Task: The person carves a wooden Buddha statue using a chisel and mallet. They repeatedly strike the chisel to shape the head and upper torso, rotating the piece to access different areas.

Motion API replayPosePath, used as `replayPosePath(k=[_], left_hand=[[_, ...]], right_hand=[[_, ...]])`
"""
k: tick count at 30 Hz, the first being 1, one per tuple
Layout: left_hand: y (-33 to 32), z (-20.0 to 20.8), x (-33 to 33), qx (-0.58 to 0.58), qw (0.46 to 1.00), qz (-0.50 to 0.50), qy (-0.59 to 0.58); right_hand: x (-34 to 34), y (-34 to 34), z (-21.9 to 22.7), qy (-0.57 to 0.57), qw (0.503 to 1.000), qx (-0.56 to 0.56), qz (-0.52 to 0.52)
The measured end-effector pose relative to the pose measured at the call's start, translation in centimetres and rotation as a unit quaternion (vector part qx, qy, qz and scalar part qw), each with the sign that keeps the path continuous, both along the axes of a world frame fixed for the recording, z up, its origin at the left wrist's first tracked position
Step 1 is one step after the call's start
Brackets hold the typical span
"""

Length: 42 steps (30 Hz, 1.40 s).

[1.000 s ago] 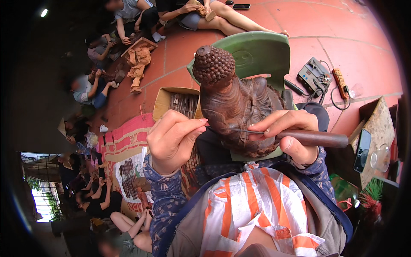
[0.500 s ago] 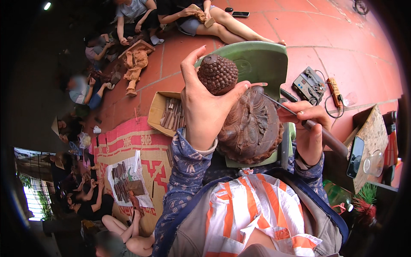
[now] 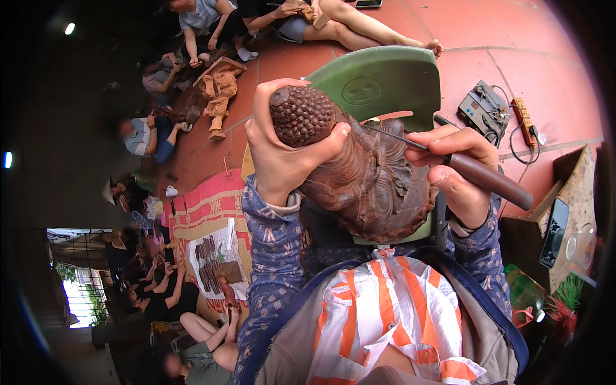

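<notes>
A dark brown carved wooden Buddha statue (image 3: 378,186) lies tilted in front of me, its knobbly head toward the upper left. My left hand (image 3: 279,160) is wrapped round the head, thumb pressed along its near side. In my right hand (image 3: 467,173) is a carving chisel (image 3: 491,183) with a thin metal shaft and a round brown wooden handle. Its shaft points left to the statue's upper body; whether the tip touches the wood I cannot tell. Behind the statue rises the back of a green plastic chair (image 3: 407,74).
Right: a grey electrical box (image 3: 482,114), power strip (image 3: 525,122), phone (image 3: 554,232) and clear cup (image 3: 581,246) on a board, green bottle (image 3: 525,292). Left: a patterned mat (image 3: 205,208) with several chisels (image 3: 208,263) on paper. Other people sit around a wooden figure (image 3: 219,96).
The statue's head has tipped left with my left hand, showing more of the upper body. My right hand and chisel have shifted slightly, the shaft now lying flatter. The whole view has also shifted.
</notes>
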<state>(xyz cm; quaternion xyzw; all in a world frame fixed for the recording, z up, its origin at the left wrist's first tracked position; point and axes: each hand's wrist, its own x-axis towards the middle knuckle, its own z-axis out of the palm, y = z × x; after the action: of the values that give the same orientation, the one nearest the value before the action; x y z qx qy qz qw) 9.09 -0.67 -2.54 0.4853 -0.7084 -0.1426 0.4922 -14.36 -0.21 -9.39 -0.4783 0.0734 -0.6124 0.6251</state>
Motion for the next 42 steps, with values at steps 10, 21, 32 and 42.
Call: replayPosePath(k=[10, 21, 32, 42], left_hand=[[-3.5, -0.6, 2.1, 0.029, 0.968, -0.231, 0.096], [-0.9, -0.4, -0.1, -0.198, 0.974, -0.060, 0.090], [7.3, 0.5, -3.0, 0.017, 0.975, -0.080, -0.205], [8.5, -0.5, -2.9, 0.238, 0.947, -0.209, -0.055]], right_hand=[[1.4, -2.1, 0.7, 0.005, 1.000, 0.029, -0.006], [1.5, -3.6, 4.1, 0.107, 0.991, -0.080, -0.003], [1.4, -0.7, 2.3, 0.282, 0.944, -0.168, 0.043], [1.2, -0.6, 1.9, 0.305, 0.920, -0.184, 0.160]])
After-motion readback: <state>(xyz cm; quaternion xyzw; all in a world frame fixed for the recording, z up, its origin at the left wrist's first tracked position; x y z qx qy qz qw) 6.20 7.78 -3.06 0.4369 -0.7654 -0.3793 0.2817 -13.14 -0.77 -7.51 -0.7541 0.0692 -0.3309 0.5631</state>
